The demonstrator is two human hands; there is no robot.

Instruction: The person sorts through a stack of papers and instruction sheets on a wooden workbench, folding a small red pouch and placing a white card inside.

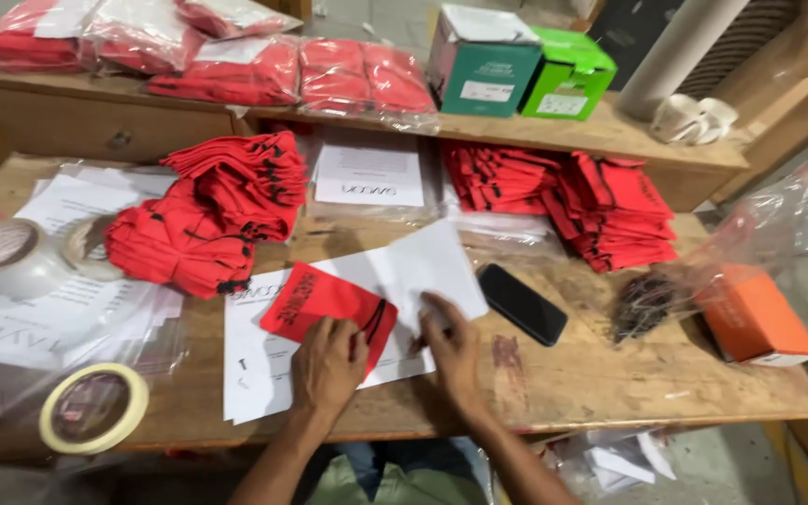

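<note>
- Left hand (pixel 329 360) flat on red cloth pouch (pixel 327 304), fingers spread and pressing down; nothing pinched or lifted, palm open over near end of pouch.
- Right hand (pixel 451 346) just beside it, fingertips resting on white paper sheet (pixel 423 262); fingers loosely extended, nothing closed in grip.
- Pouch lying tilted near middle of desk's front edge, partly atop loose white sheets, black drawstring showing at its right side.
- Desk (pixel 600 374) of bare wood, crowded on all sides.
- Black phone (pixel 521 304) touching or almost touching right edge of paper sheet, close to right hand.
- Stack of red pouches (pixel 208 220) leaning toward left rear; second stack (pixel 591 201) at right rear.
- Tape rolls at left: clear one (pixel 7 257) toward left edge, cream one (pixel 93 408) at front-left corner over clear plastic sheeting.
- Orange box (pixel 759 318) inside clear bag at right edge; dark tangle of cords (pixel 642 304) beside it.
- Shelf (pixel 535 126) behind, carrying bagged red goods, green boxes (pixel 521 70).
- Risk, judged: paper likely to slide on smooth sheets below under one-sided pressure, skewing pouch against it.
- Risk, judged: phone liable to be nudged by a sweep of right hand.
- Risk, judged: left stack, already leaning, prone to spilling onto work area if desk is jolted.
- Risk, judged: drawstring apt to snag under palm and bunch the cloth.
</note>
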